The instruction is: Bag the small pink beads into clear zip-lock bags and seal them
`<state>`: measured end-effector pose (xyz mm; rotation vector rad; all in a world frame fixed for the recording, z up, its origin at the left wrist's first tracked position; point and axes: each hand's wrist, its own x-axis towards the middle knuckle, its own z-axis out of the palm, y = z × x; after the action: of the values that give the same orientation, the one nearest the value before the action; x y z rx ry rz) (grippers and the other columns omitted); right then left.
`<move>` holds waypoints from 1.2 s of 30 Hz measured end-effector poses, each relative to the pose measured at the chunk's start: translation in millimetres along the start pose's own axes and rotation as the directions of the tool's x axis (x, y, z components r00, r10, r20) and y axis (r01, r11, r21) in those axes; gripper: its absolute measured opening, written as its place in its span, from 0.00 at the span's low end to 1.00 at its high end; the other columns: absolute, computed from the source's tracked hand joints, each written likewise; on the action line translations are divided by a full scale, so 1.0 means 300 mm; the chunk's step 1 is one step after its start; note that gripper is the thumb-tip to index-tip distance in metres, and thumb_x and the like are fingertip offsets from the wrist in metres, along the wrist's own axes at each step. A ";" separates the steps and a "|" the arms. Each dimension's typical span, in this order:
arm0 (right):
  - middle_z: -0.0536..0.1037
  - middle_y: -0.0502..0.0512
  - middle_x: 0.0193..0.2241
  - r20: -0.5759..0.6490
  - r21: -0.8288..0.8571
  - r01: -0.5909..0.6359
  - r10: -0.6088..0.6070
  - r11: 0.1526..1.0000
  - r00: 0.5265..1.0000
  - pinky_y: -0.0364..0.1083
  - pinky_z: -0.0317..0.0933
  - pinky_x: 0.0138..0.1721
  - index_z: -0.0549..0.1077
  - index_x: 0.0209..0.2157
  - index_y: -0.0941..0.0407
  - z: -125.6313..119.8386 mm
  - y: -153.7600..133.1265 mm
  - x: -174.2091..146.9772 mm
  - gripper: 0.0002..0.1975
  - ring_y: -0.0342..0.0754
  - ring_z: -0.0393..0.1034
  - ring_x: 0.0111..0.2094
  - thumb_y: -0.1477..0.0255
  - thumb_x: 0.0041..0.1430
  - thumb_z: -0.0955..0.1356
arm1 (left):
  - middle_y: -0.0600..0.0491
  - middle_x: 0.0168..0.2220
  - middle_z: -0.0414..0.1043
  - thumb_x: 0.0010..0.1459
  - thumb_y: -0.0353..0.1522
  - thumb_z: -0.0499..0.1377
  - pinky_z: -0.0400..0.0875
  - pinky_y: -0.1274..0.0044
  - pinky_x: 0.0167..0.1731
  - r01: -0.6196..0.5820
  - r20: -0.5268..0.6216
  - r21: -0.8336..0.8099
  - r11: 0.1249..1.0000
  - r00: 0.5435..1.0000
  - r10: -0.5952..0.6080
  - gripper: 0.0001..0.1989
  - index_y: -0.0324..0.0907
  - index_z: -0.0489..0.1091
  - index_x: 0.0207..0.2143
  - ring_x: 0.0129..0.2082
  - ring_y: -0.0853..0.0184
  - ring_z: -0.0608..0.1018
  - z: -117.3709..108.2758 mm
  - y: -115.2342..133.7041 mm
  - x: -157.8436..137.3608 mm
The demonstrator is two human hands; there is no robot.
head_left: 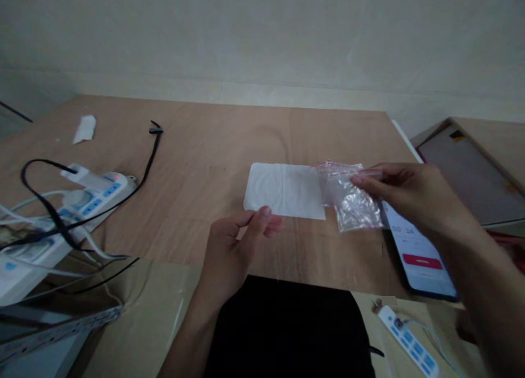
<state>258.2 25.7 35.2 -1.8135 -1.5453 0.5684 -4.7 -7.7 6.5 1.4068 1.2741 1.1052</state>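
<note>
My right hand point(400, 189) pinches a clear zip-lock bag point(357, 205) by its red-striped top edge, between thumb and fingers. Behind that bag, more clear plastic with red edging point(326, 173) overlaps the right end of a white rectangular sheet point(283, 189) on the table. My left hand point(235, 241) is near the sheet's front edge, its thumb closed towards curled fingers. Something reddish shows beyond the thumb; whether it is fingertips or a small held item is unclear.
A phone point(422, 257) lies under my right forearm on the wooden table point(205, 148). On the left are a power strip point(98, 200) with tangled cables and a white scrap point(85, 129). Another power strip point(410, 342) sits lower right. A wall point(262, 44) stands behind.
</note>
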 end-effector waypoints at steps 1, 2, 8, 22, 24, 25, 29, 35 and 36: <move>0.81 0.59 0.26 0.004 -0.099 -0.050 0.051 0.994 0.999 0.46 0.64 0.26 0.80 0.30 0.58 -0.003 0.027 0.041 0.11 0.48 0.73 0.25 0.63 0.51 0.72 | 0.58 0.26 0.81 0.62 0.37 0.57 0.76 0.81 0.33 0.002 -0.012 0.011 1.000 1.000 -0.002 0.14 0.46 0.80 0.27 0.27 0.71 0.82 -0.007 -0.004 -0.003; 0.81 0.61 0.28 0.002 -0.225 -0.072 0.074 0.972 0.997 0.47 0.64 0.28 0.80 0.33 0.60 0.000 0.052 0.079 0.11 0.49 0.73 0.27 0.66 0.51 0.72 | 0.58 0.26 0.81 0.62 0.37 0.57 0.76 0.81 0.32 -0.001 -0.011 0.020 1.000 1.000 0.002 0.15 0.46 0.80 0.27 0.27 0.71 0.82 -0.013 -0.008 -0.007; 0.72 0.71 0.54 0.087 -0.446 0.011 0.031 0.895 0.996 0.55 0.67 0.46 0.67 0.58 0.63 0.069 0.153 0.207 0.42 0.62 0.72 0.48 0.75 0.39 0.77 | 0.55 0.28 0.82 0.61 0.38 0.57 0.76 0.80 0.32 -0.006 0.045 0.035 0.999 0.999 0.005 0.14 0.45 0.80 0.28 0.28 0.70 0.82 -0.025 -0.021 -0.031; 0.79 0.60 0.30 0.329 -0.600 0.211 -0.002 0.772 0.944 0.46 0.60 0.33 0.75 0.30 0.58 0.018 0.148 0.291 0.08 0.52 0.72 0.31 0.68 0.49 0.72 | 0.56 0.30 0.82 0.62 0.39 0.56 0.76 0.77 0.38 0.008 0.121 0.067 0.998 0.993 -0.016 0.15 0.46 0.79 0.29 0.32 0.68 0.82 -0.033 -0.040 -0.030; 0.78 0.59 0.28 0.263 -0.601 0.162 0.002 0.783 0.965 0.45 0.58 0.31 0.73 0.30 0.58 -0.007 0.146 0.286 0.07 0.50 0.70 0.29 0.68 0.52 0.71 | 0.56 0.29 0.81 0.62 0.39 0.56 0.76 0.76 0.38 0.007 0.127 0.076 0.997 0.992 -0.016 0.15 0.45 0.79 0.29 0.31 0.68 0.82 -0.041 -0.045 -0.029; 0.77 0.58 0.27 0.235 -0.595 0.140 0.005 0.791 0.972 0.45 0.57 0.29 0.72 0.30 0.58 -0.021 0.144 0.285 0.06 0.48 0.69 0.27 0.70 0.53 0.70 | 0.56 0.28 0.81 0.62 0.40 0.56 0.76 0.76 0.39 0.009 0.132 0.080 0.997 0.991 -0.019 0.15 0.45 0.79 0.29 0.32 0.67 0.82 -0.044 -0.048 -0.028; 0.74 0.53 0.23 0.181 -0.535 0.091 0.009 0.840 0.983 0.43 0.57 0.28 0.70 0.28 0.57 -0.093 0.116 0.290 0.05 0.44 0.67 0.24 0.73 0.55 0.70 | 0.54 0.29 0.81 0.62 0.41 0.55 0.77 0.74 0.38 0.024 0.142 0.081 0.996 0.989 -0.035 0.16 0.45 0.80 0.30 0.32 0.66 0.82 -0.056 -0.056 -0.029; 0.72 0.47 0.18 0.274 -0.346 0.003 0.098 0.938 0.957 0.44 0.58 0.32 0.73 0.21 0.60 -0.170 0.048 0.365 0.10 0.39 0.64 0.22 0.80 0.55 0.70 | 0.53 0.29 0.81 0.62 0.42 0.56 0.77 0.74 0.38 0.049 0.133 0.053 0.997 0.989 -0.056 0.16 0.45 0.80 0.30 0.33 0.65 0.82 -0.071 -0.063 -0.032; 0.74 0.48 0.19 0.312 -0.341 0.000 0.113 0.940 0.943 0.44 0.59 0.33 0.75 0.22 0.61 -0.163 0.046 0.384 0.09 0.39 0.65 0.23 0.80 0.55 0.70 | 0.53 0.29 0.81 0.62 0.42 0.56 0.77 0.74 0.37 0.058 0.127 0.049 0.997 0.990 -0.064 0.16 0.45 0.80 0.30 0.32 0.65 0.82 -0.072 -0.064 -0.033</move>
<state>325.3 126.7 69.4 -2.1072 -1.9125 0.6954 -30.1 -15.2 -8.9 1.4394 1.2479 0.9348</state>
